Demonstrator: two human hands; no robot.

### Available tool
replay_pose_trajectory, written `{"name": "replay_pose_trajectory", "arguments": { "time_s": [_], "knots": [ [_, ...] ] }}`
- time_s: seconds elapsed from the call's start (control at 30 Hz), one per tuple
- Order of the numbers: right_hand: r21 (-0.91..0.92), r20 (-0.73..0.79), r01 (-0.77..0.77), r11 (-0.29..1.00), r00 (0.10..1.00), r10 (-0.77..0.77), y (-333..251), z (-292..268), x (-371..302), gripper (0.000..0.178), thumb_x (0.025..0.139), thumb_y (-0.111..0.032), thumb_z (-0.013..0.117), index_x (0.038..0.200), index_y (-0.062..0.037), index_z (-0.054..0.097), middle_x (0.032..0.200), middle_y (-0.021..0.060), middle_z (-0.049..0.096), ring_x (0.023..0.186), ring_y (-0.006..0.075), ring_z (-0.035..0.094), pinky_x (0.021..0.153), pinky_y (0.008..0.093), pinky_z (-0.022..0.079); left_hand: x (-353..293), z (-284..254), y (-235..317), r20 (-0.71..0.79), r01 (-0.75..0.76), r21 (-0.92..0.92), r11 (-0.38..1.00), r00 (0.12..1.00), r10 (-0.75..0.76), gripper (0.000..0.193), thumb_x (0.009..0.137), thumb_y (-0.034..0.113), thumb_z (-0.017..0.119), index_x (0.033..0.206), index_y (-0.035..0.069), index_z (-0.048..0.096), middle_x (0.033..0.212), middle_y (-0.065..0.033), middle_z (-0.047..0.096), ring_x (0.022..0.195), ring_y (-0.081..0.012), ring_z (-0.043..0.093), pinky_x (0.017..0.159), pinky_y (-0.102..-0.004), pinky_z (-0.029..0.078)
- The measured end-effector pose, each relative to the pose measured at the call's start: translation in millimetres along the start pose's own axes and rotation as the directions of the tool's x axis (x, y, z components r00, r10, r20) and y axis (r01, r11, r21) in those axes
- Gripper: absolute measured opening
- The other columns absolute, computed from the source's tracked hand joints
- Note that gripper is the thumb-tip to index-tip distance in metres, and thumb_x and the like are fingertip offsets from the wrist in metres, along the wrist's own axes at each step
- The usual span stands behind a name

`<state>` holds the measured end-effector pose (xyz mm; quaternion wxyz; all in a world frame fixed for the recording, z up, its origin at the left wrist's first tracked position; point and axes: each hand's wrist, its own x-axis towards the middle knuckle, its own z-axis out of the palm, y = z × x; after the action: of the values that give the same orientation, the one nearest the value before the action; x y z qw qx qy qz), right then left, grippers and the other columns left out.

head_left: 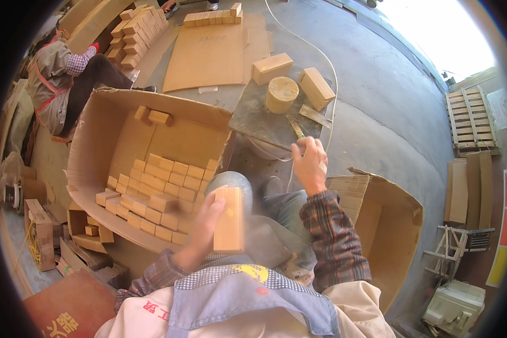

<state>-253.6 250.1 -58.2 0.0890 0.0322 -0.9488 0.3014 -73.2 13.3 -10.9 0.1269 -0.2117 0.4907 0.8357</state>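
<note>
My left hand [204,228] is closed around the side of a pale wooden block [229,222], held upright in front of my apron. My right hand [310,164] reaches over the near edge of a dark work board [248,115]. Its fingers are curved and apart, close to the handle end of a small brush-like tool [295,127]; whether they touch it is unclear. On the board stand a round tub with a tan, crusted top [281,94] and two wooden blocks, one at the back [272,69] and one at the right [316,89]. A flat strip [315,116] lies beside the tool.
At my left a big cardboard box [152,97] holds rows of wooden blocks. Another open carton [397,225] stands at my right. A pale hose [328,59] runs past the board. Far left, a person [53,84] sits near stacked blocks [135,35]. Flat cardboard [205,56] lies beyond.
</note>
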Motion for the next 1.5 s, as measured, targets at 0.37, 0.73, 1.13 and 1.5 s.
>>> {"name": "replay_pose_trajectory", "arguments": {
  "time_s": [0.37, 0.73, 1.13, 1.5],
  "knots": [
    [-0.177, 0.154, -0.001, 0.984, 0.988, 0.028, 34, 34, 54, 0.018, 0.092, -0.018, 0.072, 0.103, -0.0046, 0.067, 0.093, 0.0137, 0.072, 0.086, 0.0296, 0.070, 0.078, 0.0418, 0.054, 18, -25, 13, -0.074, -0.007, 0.210, 0.978, 0.997, 0.023, 0.053, 0.109, 0.025, 0.056, 0.154, 0.000, 0.047, 0.128, -0.0068, 0.065, 0.110, -0.0094, 0.063, 0.097, -0.0260, 0.052],
    [0.474, 0.395, -0.023, 0.880, 0.899, -0.188, -89, -50, -109, 0.016, 0.096, 0.002, 0.066, 0.110, 0.0029, 0.072, 0.091, 0.0088, 0.074, 0.079, 0.0134, 0.068, 0.075, 0.0250, 0.053, 23, -32, 18, -0.061, 0.009, 0.261, 0.965, 0.998, 0.007, 0.059, 0.103, 0.028, 0.065, 0.149, -0.006, 0.053, 0.148, -0.0182, 0.059, 0.135, -0.0188, 0.055, 0.111, -0.0321, 0.044],
    [0.449, 0.430, -0.056, 0.892, 0.889, -0.161, -96, -33, -101, 0.023, 0.091, 0.004, 0.071, 0.112, -0.0031, 0.078, 0.084, 0.0059, 0.067, 0.073, 0.0132, 0.061, 0.064, 0.0267, 0.048, 27, -36, 18, -0.048, 0.001, 0.375, 0.927, 0.999, 0.018, 0.062, 0.100, 0.034, 0.067, 0.147, -0.004, 0.056, 0.150, -0.0238, 0.055, 0.143, -0.0278, 0.049, 0.118, -0.0388, 0.038],
    [0.445, 0.275, 0.195, 0.874, 0.899, -0.341, -94, -27, -107, 0.025, 0.087, 0.005, 0.076, 0.110, -0.0045, 0.079, 0.080, 0.0057, 0.064, 0.067, 0.0132, 0.058, 0.058, 0.0256, 0.044, 26, -37, 15, -0.064, 0.037, 0.371, 0.928, 0.998, -0.014, 0.063, 0.099, 0.037, 0.068, 0.148, 0.000, 0.057, 0.147, -0.0237, 0.053, 0.141, -0.0293, 0.049, 0.117, -0.0400, 0.039]
  ]
}}
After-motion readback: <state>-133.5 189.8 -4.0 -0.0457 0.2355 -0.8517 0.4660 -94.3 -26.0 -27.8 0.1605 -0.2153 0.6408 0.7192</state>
